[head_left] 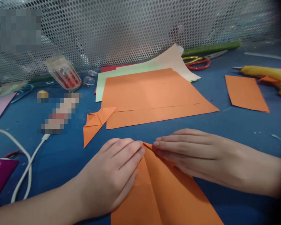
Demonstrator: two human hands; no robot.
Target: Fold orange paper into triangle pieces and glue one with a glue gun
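Observation:
A creased orange sheet [152,193] lies at the bottom centre, its narrow folded end pointing away from me. My left hand [114,172] is closed at the sheet's upper left edge, fingers pressed together near the tip. My right hand [201,153] lies along the right edge with its fingers together, pressing the folded flap; its thumb is hidden. Beyond my left hand is a small folded orange piece [96,122], touching a stack of larger orange sheets [145,90]. Pale green paper [100,84] and cream paper [175,61] show beneath the stack.
Scissors [199,63], a green roll [210,48], a yellow glue gun [262,71] and an orange rectangle [245,93] are at the right. A jar [65,75], a white cable [29,165] and a magenta object [2,175] are at the left. Perforated metal [131,28] stands behind.

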